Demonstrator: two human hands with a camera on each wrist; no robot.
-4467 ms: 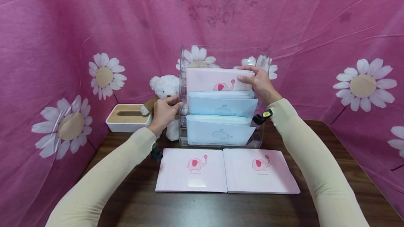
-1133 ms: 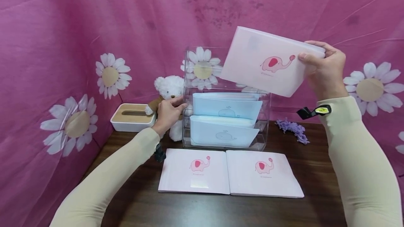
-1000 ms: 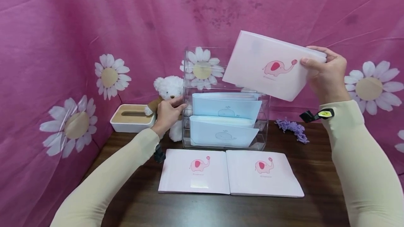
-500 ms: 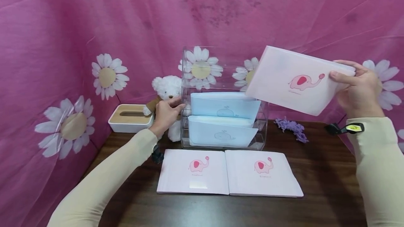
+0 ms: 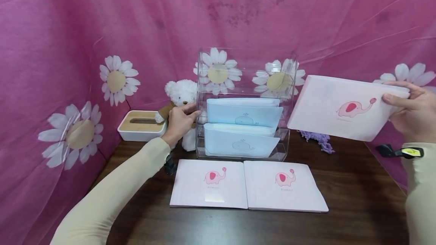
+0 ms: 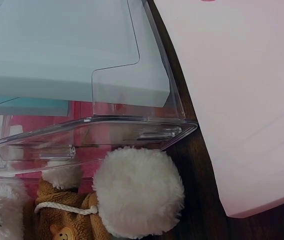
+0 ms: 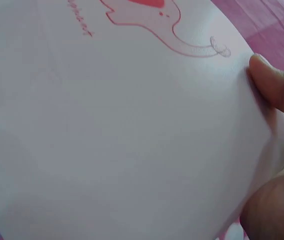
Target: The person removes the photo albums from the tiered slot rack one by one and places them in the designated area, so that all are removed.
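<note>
My right hand [image 5: 417, 110] pinches a pink booklet [image 5: 344, 112] by its right edge, thumb across the cover. Printed with an elephant, it hangs tilted in the air right of a clear acrylic rack [image 5: 245, 90]. In the right wrist view its cover [image 7: 117, 130] fills most of the picture. My left hand [image 5: 179, 124] holds the rack's left side wall; only a sliver of a finger shows in the left wrist view. Two blue whale booklets, an upper one [image 5: 243, 115] and a lower one [image 5: 238, 144], lean in the lower tiers. The tiers above hold no booklet.
Two pink elephant booklets, left [image 5: 194, 194] and right [image 5: 303, 196], lie side by side before the rack. Behind my left hand sits a white teddy bear [image 5: 180, 90], beside a wood-topped tissue box [image 5: 126, 136]. A purple fuzzy bundle [image 5: 318, 140] lies right of the rack.
Since the oldest frame, my right hand has lifted the pink booklet out of the rack. Over the last second it has moved right and downward. My left hand has stayed on the rack.
</note>
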